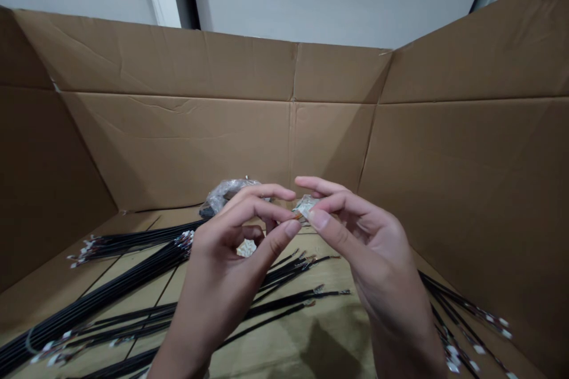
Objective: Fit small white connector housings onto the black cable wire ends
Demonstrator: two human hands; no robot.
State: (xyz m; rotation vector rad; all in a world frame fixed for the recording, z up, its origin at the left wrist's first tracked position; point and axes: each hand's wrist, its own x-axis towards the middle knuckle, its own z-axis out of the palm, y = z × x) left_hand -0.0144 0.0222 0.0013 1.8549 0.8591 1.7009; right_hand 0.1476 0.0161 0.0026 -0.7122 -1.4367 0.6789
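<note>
My left hand [249, 249] is closed in a pinch, thumb against index finger, on a thin orange-brown wire [297, 215] whose tip pokes out between the fingertips. Facing it, my right hand [364, 237] also pinches, its thumb and index finger close to the wire's end. What lies between the right fingertips is too small and hidden to name. Just behind the fingertips shows a crumpled clear and white piece of plastic [306, 205]. Below the hands lie several black cables [284, 307] with stripped wire ends pointing right.
Cardboard walls [186, 148] enclose the work surface. At left lie a thick tied bundle of black cables [111, 284] and another bundle [142, 240] with white connectors. More connector-ended cables [462, 308] lie at right. A clear plastic bag [222, 194] rests at the back.
</note>
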